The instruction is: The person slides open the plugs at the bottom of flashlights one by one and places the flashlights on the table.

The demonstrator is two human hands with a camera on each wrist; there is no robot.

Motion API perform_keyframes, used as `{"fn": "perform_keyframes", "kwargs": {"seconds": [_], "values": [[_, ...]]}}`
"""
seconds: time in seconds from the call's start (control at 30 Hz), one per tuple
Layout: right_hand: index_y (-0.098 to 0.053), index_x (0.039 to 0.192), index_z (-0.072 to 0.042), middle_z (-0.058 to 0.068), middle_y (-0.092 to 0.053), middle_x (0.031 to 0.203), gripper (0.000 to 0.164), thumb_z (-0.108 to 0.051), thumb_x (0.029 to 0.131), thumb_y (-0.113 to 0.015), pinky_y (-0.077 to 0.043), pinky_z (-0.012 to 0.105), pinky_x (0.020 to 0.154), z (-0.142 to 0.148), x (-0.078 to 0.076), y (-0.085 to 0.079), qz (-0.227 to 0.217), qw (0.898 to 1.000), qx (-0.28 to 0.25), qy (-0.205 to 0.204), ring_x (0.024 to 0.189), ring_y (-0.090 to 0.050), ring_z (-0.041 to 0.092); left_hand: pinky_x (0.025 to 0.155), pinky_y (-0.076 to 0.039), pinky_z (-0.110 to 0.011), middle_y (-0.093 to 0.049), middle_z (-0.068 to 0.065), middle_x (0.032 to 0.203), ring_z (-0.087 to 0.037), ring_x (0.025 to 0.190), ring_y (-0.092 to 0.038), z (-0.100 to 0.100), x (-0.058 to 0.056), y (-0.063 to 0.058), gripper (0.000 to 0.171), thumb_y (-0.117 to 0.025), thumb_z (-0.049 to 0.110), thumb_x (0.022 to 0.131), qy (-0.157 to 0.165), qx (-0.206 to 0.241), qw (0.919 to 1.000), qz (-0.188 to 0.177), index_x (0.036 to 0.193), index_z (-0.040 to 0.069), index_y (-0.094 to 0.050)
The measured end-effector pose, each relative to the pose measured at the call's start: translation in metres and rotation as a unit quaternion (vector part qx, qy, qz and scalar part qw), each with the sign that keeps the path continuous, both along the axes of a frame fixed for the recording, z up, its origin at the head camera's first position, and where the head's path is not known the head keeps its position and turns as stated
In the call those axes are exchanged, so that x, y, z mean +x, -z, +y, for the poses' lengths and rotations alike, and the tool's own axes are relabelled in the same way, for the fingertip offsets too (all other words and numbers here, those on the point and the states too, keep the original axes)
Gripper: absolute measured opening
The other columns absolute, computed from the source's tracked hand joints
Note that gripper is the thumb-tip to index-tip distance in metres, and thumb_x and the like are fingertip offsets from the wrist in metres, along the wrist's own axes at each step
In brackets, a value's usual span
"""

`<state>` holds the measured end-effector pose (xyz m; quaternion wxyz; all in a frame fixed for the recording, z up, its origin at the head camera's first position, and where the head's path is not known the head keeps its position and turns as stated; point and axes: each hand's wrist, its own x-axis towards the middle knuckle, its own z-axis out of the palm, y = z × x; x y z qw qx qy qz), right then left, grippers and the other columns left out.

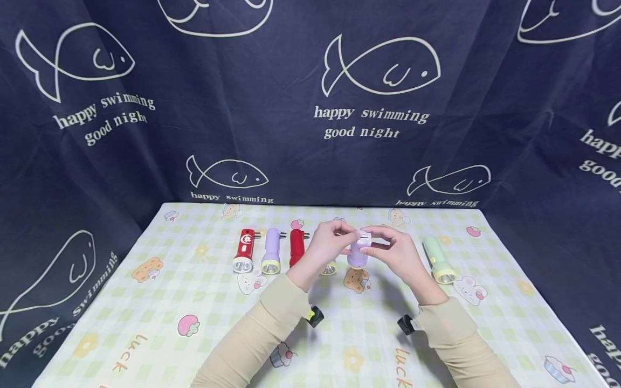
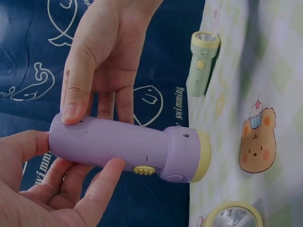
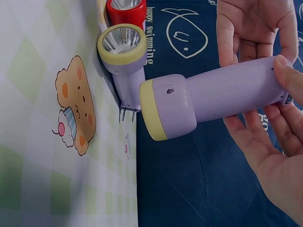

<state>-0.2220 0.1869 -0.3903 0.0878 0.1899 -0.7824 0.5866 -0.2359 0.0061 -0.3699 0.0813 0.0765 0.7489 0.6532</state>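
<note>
Both hands hold a purple flashlight (image 1: pixel 357 258) with a yellow rim above the table, its lamp end pointing down. Around its tail end, the left hand (image 1: pixel 331 241) grips from the left with thumb and fingers. From the other side, the right hand (image 1: pixel 394 249) pinches the same tail end. A yellow sliding switch shows on the body of the purple flashlight (image 2: pixel 118 142) in the left wrist view. Scuff marks dot its head. In the right wrist view, a small dark part shows at the tail of the purple flashlight (image 3: pixel 227 92), partly covered by fingers.
Left of the hands lie a red flashlight (image 1: pixel 246 245) with white print, a purple one (image 1: pixel 273 249) and a plain red one (image 1: pixel 296 247), prongs out. Another yellow-rimmed flashlight (image 1: pixel 330 268) is partly hidden by the left hand. A green flashlight (image 1: pixel 438 260) lies right, on the patterned tablecloth (image 1: pixel 233 328).
</note>
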Motion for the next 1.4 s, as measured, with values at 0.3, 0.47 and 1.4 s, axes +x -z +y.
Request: {"fn": "perform_keyframes", "kwargs": {"seconds": [0.3,0.47,1.4], "values": [[-0.066,0.111,0.001,0.006,-0.068,0.109,0.041,-0.005,0.073,-0.079,-0.055,0.025,0.081,0.003,-0.005,0.006,0.002,1.0,0.005,0.005,0.096,-0.065,0.003,0.063,-0.058,-0.029,-0.062,-0.006,0.091,-0.014,0.08,-0.061,0.001,0.0,0.001,0.018,-0.071,0.019,0.084,0.0,-0.004,1.0,0.008,0.094,0.005,-0.069],[-0.064,0.112,0.007,0.019,-0.065,0.111,0.04,0.002,0.074,-0.076,-0.055,0.024,0.08,-0.001,0.0,-0.002,0.008,1.0,0.004,-0.008,0.094,-0.065,0.0,0.062,-0.058,-0.027,-0.062,-0.005,0.089,-0.014,0.079,-0.061,0.001,0.0,0.001,0.019,-0.073,0.021,0.083,-0.006,-0.013,0.9998,0.012,0.092,0.005,-0.068],[-0.062,0.111,0.011,0.029,-0.062,0.111,0.039,0.006,0.074,-0.075,-0.055,0.024,0.079,-0.009,0.008,-0.013,0.003,1.0,0.012,-0.019,0.091,-0.064,-0.001,0.059,-0.056,-0.024,-0.062,-0.004,0.081,-0.012,0.072,-0.06,0.002,0.002,0.0,0.023,-0.076,0.025,0.078,-0.024,-0.052,0.9982,0.019,0.084,0.007,-0.062]]}}
